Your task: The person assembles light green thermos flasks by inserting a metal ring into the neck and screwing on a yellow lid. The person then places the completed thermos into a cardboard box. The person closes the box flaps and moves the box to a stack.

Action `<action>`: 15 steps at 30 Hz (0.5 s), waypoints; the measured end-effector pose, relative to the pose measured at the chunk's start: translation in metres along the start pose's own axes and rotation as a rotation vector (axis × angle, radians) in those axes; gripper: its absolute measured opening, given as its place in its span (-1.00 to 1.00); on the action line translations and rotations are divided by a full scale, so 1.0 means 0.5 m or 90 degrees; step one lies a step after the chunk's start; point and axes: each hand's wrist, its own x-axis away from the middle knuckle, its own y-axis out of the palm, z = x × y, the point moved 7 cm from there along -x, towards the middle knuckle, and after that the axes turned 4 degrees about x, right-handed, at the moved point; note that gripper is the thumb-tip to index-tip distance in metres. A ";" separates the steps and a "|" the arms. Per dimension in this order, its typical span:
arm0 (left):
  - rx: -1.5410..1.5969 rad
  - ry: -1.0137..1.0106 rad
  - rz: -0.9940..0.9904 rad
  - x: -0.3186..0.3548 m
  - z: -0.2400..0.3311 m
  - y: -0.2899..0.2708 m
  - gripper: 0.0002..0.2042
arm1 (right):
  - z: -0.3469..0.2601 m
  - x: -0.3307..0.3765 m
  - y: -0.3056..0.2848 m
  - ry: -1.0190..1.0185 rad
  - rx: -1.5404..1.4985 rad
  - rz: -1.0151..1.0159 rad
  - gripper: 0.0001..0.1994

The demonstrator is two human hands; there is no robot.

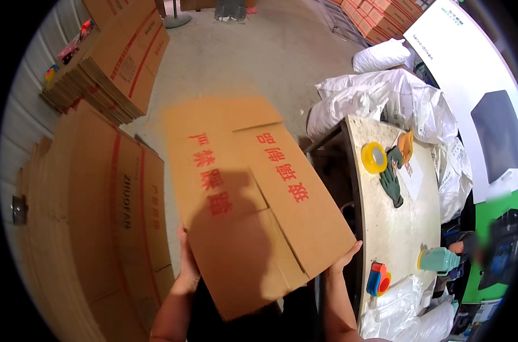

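Note:
A large brown cardboard box with red printing is held up in front of my body, turned at a slant. Its flaps are folded over, with narrow gaps along the seams, and a dark shadow falls across its top. My left hand grips the near left side, fingers partly hidden by the box. At the near right corner, my right hand has hold of the box, its fingers mostly out of sight beneath it. The far edge of the box is blurred.
Stacks of flattened cartons line the left wall. To the right, a worktable carries yellow tape, dark green gloves, a red-and-blue tape dispenser and a teal jug beside another person's hand. White sacks lie behind it.

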 end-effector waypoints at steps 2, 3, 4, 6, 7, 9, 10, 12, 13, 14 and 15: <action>-0.047 0.046 -0.027 0.010 0.135 0.080 -0.27 | -0.041 0.006 0.097 -0.035 0.195 0.092 -0.23; -0.066 0.081 -0.039 0.009 0.186 0.106 -0.26 | -0.055 0.014 0.141 -0.018 0.276 0.253 -0.28; -0.068 0.022 -0.031 -0.008 0.217 0.097 -0.26 | -0.055 0.008 0.172 -0.051 0.314 0.269 -0.36; -0.071 -0.090 -0.011 -0.059 0.281 0.037 -0.25 | -0.041 -0.003 0.210 -0.155 0.530 0.235 -0.42; -0.040 -0.101 0.054 -0.102 0.311 0.003 -0.29 | -0.055 -0.007 0.313 -0.148 0.700 0.212 -0.47; -0.137 -0.040 0.018 -0.189 0.381 0.011 -0.24 | -0.017 -0.051 0.418 -0.150 0.636 0.135 -0.59; -0.188 -0.018 0.003 -0.231 0.405 0.028 -0.21 | 0.029 -0.090 0.417 -0.119 0.571 0.102 -0.64; -0.458 0.115 0.108 -0.292 0.470 0.073 -0.32 | 0.070 -0.133 0.515 -0.037 0.724 0.042 -0.49; -0.522 0.079 0.163 -0.332 0.467 0.055 -0.30 | 0.105 -0.160 0.511 -0.076 0.821 0.038 -0.44; -0.578 0.061 0.215 -0.407 0.460 0.013 -0.26 | 0.151 -0.208 0.517 -0.133 0.913 0.029 -0.40; -0.627 0.051 0.281 -0.480 0.457 -0.041 -0.23 | 0.187 -0.238 0.537 -0.147 0.968 0.060 -0.37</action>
